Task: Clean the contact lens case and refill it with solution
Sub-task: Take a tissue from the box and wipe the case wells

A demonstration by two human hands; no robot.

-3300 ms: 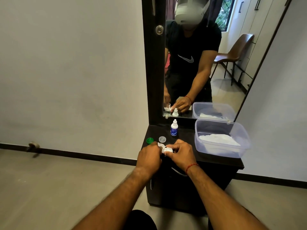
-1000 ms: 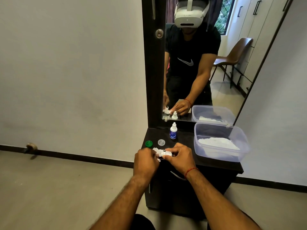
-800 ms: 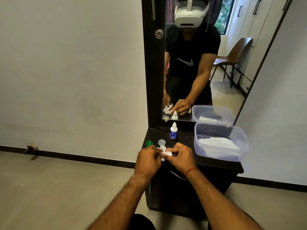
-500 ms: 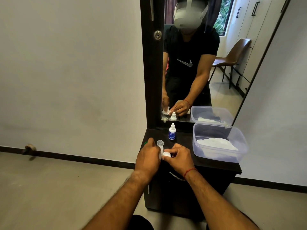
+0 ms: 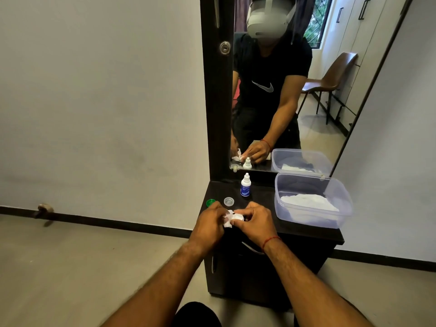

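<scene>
- Head view: the left hand (image 5: pixel 209 223) pinches a white tissue (image 5: pixel 227 221) against the lens case (image 5: pixel 238 217). The curled right hand (image 5: pixel 256 222) grips the case above the tabletop's (image 5: pixel 261 197) front-left edge.
- Since half a second ago, the left hand has shifted and uncovered the green cap (image 5: pixel 210 202).

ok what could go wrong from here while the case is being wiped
The green cap lies near the left edge of the cabinet top, beside the left hand; a nudge might knock it to the floor. The lens case, pinched in the right hand while the left holds tissue against it, is near the front edge; a slip could drop it. The upright solution bottle just behind could tip on a reach.
</scene>
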